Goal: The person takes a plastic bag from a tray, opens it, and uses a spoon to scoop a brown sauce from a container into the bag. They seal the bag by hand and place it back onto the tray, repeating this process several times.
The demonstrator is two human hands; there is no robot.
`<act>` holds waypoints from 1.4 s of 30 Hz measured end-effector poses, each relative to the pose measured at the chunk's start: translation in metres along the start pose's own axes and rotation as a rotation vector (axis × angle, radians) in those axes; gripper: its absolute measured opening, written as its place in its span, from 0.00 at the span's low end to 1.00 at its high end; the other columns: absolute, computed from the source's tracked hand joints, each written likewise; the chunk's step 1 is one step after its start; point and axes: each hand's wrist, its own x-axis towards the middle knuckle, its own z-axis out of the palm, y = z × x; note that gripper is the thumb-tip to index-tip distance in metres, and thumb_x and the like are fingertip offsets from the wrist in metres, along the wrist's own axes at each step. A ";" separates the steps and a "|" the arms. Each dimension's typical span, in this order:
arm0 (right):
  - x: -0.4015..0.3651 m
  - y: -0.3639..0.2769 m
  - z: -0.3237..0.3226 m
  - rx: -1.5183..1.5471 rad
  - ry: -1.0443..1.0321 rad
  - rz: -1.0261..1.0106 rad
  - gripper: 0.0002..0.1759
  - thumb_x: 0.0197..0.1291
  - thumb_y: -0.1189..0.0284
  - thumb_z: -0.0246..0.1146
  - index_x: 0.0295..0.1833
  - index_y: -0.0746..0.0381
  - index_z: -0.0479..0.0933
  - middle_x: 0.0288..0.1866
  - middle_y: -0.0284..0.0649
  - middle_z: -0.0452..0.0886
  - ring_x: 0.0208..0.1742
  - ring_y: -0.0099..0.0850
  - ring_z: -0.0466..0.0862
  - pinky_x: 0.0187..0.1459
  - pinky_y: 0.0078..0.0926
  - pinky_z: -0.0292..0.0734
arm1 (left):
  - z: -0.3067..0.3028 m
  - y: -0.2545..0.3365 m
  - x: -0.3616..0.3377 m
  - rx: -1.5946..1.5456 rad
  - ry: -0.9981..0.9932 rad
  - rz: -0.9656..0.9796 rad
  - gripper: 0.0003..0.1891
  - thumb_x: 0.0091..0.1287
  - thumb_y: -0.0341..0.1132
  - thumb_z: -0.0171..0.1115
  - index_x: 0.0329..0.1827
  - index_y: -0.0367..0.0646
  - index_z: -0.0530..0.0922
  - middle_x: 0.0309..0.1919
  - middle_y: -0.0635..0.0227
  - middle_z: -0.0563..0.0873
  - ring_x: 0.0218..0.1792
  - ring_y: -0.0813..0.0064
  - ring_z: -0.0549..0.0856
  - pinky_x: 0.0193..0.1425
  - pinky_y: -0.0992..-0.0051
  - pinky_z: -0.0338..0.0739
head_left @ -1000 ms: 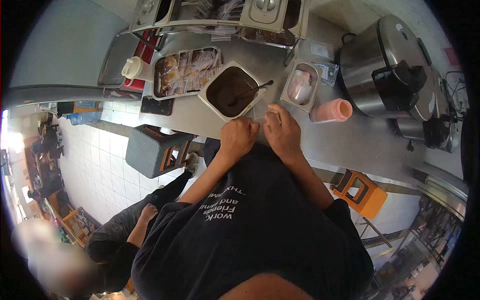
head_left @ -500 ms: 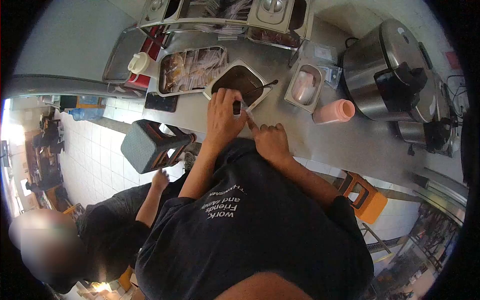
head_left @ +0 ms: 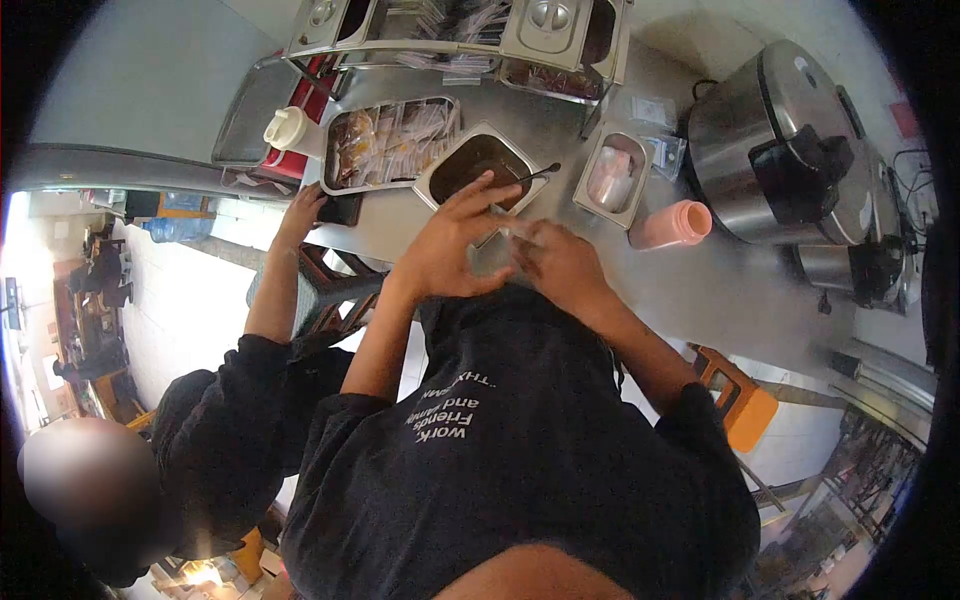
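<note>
My left hand (head_left: 455, 245) is open, its fingers spread and thumb held apart, over the front edge of the counter. Close beside it, my right hand (head_left: 560, 262) has its fingers curled and pinched on a small clear plastic bag (head_left: 490, 258); part of the bag is hidden by the fingers. Just beyond my hands stands a steel pan (head_left: 436, 192) of dark brown sauce, with a spoon (head_left: 540, 173) resting across its rim. A tray (head_left: 336, 180) of filled clear packets lies to the left of the pan.
A smaller steel pan (head_left: 600, 207) holds plastic bags; a pink bottle (head_left: 675, 226) lies near it. Large steel cookers (head_left: 735, 150) stand right. A co-worker's hand (head_left: 303, 212) reaches a dark flat object (head_left: 342, 210). Stools (head_left: 752, 410) stand below the counter.
My left hand has opened and spread its fingers; a dark-filled bit seen by it before no longer shows. The co-worker's hand has moved up to the counter edge.
</note>
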 end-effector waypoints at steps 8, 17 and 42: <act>0.012 -0.010 -0.003 0.598 0.125 -0.026 0.14 0.71 0.61 0.65 0.54 0.55 0.89 0.79 0.53 0.64 0.72 0.50 0.73 0.72 0.44 0.67 | 0.017 -0.004 -0.012 -0.094 0.090 -0.181 0.36 0.49 0.41 0.81 0.66 0.52 0.81 0.47 0.62 0.88 0.47 0.57 0.89 0.52 0.61 0.85; 0.018 -0.023 -0.003 0.214 0.298 -0.103 0.20 0.69 0.58 0.65 0.58 0.60 0.86 0.74 0.54 0.70 0.69 0.51 0.74 0.69 0.47 0.66 | 0.027 -0.012 -0.033 -0.229 0.282 -0.366 0.34 0.47 0.37 0.85 0.61 0.44 0.84 0.50 0.61 0.90 0.48 0.67 0.90 0.55 0.68 0.84; 0.073 0.050 0.022 -0.430 0.047 0.203 0.14 0.64 0.71 0.59 0.50 0.59 0.86 0.43 0.41 0.86 0.50 0.40 0.85 0.51 0.43 0.79 | 0.014 -0.134 0.012 -0.853 -0.015 -0.912 0.26 0.69 0.54 0.67 0.60 0.42 0.84 0.59 0.67 0.86 0.63 0.72 0.79 0.70 0.69 0.66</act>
